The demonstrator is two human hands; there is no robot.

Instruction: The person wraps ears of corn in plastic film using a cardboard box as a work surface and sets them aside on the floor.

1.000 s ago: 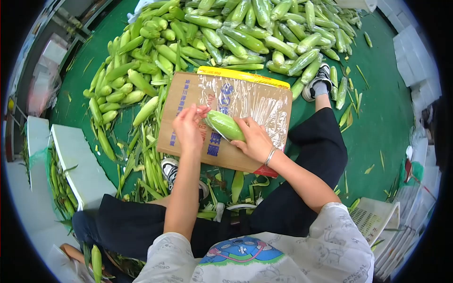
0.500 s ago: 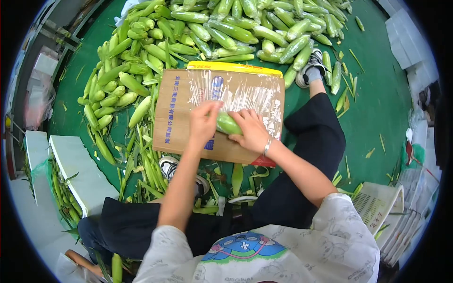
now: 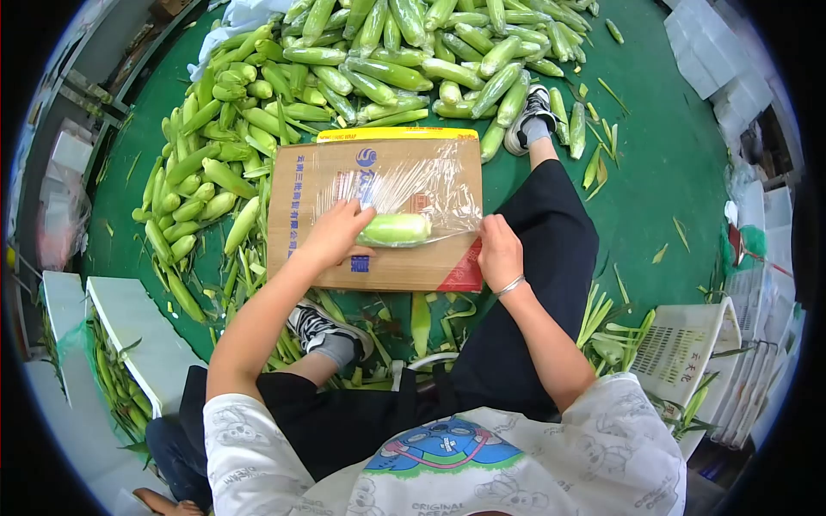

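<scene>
A green husked ear of corn (image 3: 397, 230) lies crosswise on a cardboard box (image 3: 297, 249). Clear cling film (image 3: 443, 193) stretches over the box from its yellow-edged far side. The fingers and thumb of my left hand (image 3: 334, 234) close round the left end of the corn. Off the corn's right end, my right hand (image 3: 501, 252) pinches the film's near corner by the box's right edge. The left fingertips are partly hidden by the hand itself.
Loose ears of corn (image 3: 206, 163) are piled at the far left, with film-wrapped ears (image 3: 391, 73) beyond the box. Husk scraps (image 3: 420, 322) litter the green floor (image 3: 637, 224). White plastic crates (image 3: 680, 353) stand at right, and a white board (image 3: 142, 331) leans at left.
My right hand has left the corn and moved right to the film's corner. My left hand has come down onto the corn's left end. The corn now lies more level, and the view has shifted.
</scene>
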